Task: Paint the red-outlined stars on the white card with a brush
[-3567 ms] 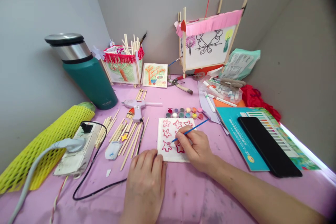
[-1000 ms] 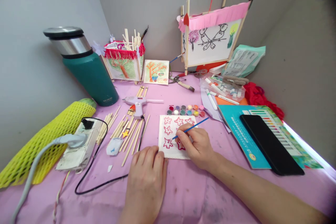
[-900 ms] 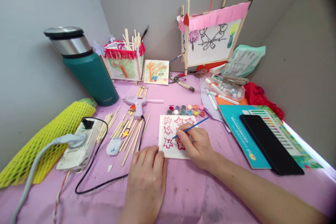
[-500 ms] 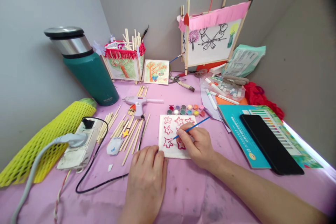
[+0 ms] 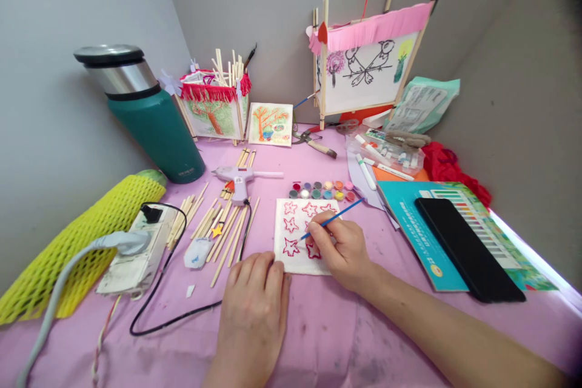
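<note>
A white square sheet point(image 5: 297, 264) with several red star outlines lies on the pink-covered table. My right hand point(image 5: 341, 248) rests over its right part, fingers pinched round a blue paintbrush point(image 5: 339, 214). The brush tip is at the lower left star. My left hand point(image 5: 257, 297) lies flat, palm down, fingertips at the sheet's lower left edge. Just behind the sheet stand two rows of small paint pots point(image 5: 317, 194) in several colours.
Left are a glue gun point(image 5: 240, 179), wooden sticks point(image 5: 225, 236), a power strip point(image 5: 140, 260) with cables and a green bottle point(image 5: 157, 127). Right lie a black phone point(image 5: 468, 248), a blue book point(image 5: 422, 236) and markers point(image 5: 366, 171). Paper lanterns point(image 5: 373, 66) stand behind.
The brush tip has shifted very slightly left and up beside the lower left star. Both hands are otherwise nearly where they were.
</note>
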A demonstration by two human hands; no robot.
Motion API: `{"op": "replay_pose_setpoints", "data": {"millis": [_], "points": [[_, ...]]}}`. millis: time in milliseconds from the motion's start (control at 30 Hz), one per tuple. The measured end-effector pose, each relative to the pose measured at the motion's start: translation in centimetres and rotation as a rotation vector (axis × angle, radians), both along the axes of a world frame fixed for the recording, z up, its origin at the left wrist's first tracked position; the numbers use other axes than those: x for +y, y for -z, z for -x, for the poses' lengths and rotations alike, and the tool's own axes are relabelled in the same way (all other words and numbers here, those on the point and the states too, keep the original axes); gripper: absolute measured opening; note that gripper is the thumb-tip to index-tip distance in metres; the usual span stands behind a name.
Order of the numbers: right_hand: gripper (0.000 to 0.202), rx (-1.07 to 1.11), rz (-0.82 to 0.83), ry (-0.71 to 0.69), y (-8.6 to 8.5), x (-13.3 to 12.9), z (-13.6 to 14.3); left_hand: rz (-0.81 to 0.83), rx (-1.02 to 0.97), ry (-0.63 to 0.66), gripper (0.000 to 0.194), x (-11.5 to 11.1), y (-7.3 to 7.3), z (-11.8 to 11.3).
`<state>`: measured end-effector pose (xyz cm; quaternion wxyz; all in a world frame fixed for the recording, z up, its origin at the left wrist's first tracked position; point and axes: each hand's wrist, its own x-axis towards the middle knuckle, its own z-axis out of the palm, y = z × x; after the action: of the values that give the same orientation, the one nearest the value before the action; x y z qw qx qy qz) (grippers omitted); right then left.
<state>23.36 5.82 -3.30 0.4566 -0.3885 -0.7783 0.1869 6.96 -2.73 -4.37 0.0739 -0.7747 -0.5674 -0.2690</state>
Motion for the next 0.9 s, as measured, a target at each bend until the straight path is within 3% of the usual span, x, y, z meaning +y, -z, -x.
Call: {"op": "replay_pose_setpoints", "data": {"millis": [900], "points": [[0.031, -0.007, -0.046, 0.003, 0.11, 0.05, 0.07, -0.015, -0.002, 0.004, 0.013, 0.05, 0.02, -0.01]]}}
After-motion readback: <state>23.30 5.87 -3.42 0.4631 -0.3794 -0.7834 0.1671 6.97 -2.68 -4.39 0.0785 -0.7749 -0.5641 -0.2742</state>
